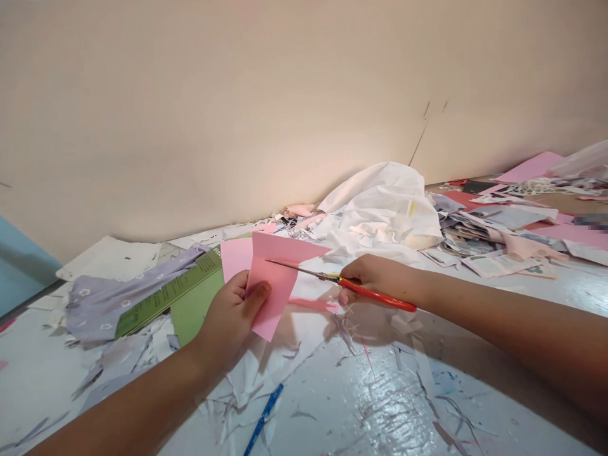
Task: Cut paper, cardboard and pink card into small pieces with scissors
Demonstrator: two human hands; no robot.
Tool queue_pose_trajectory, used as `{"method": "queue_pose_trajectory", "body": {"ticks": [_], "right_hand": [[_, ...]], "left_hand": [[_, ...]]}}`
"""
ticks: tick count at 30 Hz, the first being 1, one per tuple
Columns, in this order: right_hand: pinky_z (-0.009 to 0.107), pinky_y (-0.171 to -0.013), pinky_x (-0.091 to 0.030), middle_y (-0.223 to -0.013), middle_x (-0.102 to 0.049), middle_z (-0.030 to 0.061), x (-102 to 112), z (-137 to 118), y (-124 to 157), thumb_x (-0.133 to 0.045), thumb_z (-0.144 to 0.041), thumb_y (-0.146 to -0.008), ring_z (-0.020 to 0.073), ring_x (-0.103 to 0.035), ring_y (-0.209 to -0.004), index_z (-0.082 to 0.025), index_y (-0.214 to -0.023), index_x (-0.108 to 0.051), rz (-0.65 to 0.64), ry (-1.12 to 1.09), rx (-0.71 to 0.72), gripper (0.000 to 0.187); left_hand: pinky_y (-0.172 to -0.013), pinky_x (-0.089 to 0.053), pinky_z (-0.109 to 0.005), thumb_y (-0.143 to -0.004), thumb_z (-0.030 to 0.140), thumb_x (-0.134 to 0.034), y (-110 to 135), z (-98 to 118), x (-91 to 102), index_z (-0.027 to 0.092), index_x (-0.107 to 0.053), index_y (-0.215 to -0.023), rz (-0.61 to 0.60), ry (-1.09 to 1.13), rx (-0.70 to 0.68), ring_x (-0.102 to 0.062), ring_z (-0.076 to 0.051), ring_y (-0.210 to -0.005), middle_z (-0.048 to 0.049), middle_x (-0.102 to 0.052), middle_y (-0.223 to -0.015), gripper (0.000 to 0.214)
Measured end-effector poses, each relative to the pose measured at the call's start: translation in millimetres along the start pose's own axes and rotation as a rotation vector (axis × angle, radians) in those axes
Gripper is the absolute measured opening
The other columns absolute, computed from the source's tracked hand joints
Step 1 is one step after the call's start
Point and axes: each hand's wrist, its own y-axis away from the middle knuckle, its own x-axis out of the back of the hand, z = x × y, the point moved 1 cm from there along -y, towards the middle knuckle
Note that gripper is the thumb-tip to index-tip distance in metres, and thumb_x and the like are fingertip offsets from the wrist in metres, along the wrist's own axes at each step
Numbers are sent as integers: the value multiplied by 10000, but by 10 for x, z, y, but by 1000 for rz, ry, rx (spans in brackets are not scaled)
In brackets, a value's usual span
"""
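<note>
A pink paper sheet [272, 286] stands tilted up just above the surface [332, 405], left of centre in the scene, pinched in the person's left hand [227, 320]. That grip is narrow, with the thumb pressed across the sheet's near part and the fingers behind it. A paler pink sheet [236, 258] sits just behind, perhaps held too, though the view doesn't settle that.

The right hand [375, 278] is closed around the red handles of a pair of scissors [375, 296], and their steel blades reach left to the pink sheet's right edge. The blades look nearly shut, but whether paper lies between them is hard to tell. The step in hand appears to be a cut at that edge, and the next move calls for a steady left grip while the blades work through the paper.

A curled pink paper strip [311, 304] lies below the blades. To the left are a green card [192, 316] and lilac floral fabric [111, 310]. Crumpled white cloth [380, 206] sits against the far wall [237, 107], with a heap of printed paper [494, 234] to the right.
</note>
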Motion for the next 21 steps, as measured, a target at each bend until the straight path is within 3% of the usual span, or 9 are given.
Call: {"method": "queue_pose_trajectory", "body": {"ticks": [3,6,11,16,21], "right_hand": [[228,-486,-282,-576,-530,4,-2,-3,-14,-508,-526,-708,124,-446,-539,-171,-627,-577,18,19,0,370],[225,-476,-272,-552,-505,-4,-8,12,-20,-516,-545,-693,117,-429,-528,-170,-593,-542,30,22,0,390],[226,-483,-286,-635,-524,5,-15,30,28,-503,-472,-726,123,-440,-556,-174,-707,-554,-48,-46,10,303],[240,-521,-312,-752,-523,27,27,-90,140,-460,-455,-765,139,-444,-628,-180,-780,-521,-115,-43,119,282],[246,-520,-309,-698,-508,20,12,-142,172,-442,-441,-781,133,-427,-593,-180,-760,-517,-132,-52,107,273]], "left_hand": [[-470,-334,-211,-736,446,-511,6,43,-5,173,-522,-778,-5,66,41,-456,-110,-522,18,-532,-639,277],[-475,-332,-203,-729,442,-523,-8,76,31,173,-545,-770,8,-42,41,-449,-105,-533,22,-526,-624,272],[-512,-356,-216,-720,441,-525,-50,98,92,183,-567,-803,-20,-91,26,-486,-131,-593,7,-568,-668,274],[-469,-332,-201,-701,448,-548,-39,123,81,185,-560,-773,-66,-75,77,-463,-110,-536,21,-560,-641,273],[-469,-315,-202,-710,485,-530,-19,84,77,184,-525,-748,-120,-128,67,-433,-103,-533,27,-526,-635,304]]}}
